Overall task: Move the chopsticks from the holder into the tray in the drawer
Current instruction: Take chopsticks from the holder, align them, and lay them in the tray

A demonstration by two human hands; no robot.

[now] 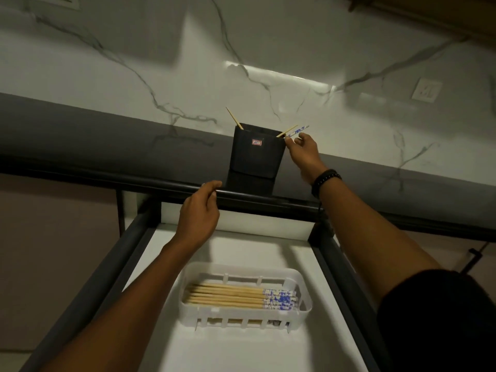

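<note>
Three chopsticks [234, 118] stand in the black holder [257, 154], or so it seems in the dim light: one leans out at the left corner, two at the right. The holder sits on the counter [80, 140] against the marble wall, just behind the open drawer [335, 264], so each stick has only a short way down to go. The right hand [303, 149] reaches to the holder's right corner. Its fingers [288, 140] are narrowed to a pinch on the blue-ended chopstick [299, 130], taken near the top where it clears the rim and can be drawn straight out. The left hand [201, 210] has its fingers [212, 186] curled over the counter's front edge, probably to steady the reach; it holds no chopstick. Down in the drawer the white tray [306, 310] already carries a bundle [228, 295] laid flat and parallel, blue ends all to the right, which keeps it compact. I judge the task well along, with this stick next to be lifted and laid beside the others, blue end matching.
</note>
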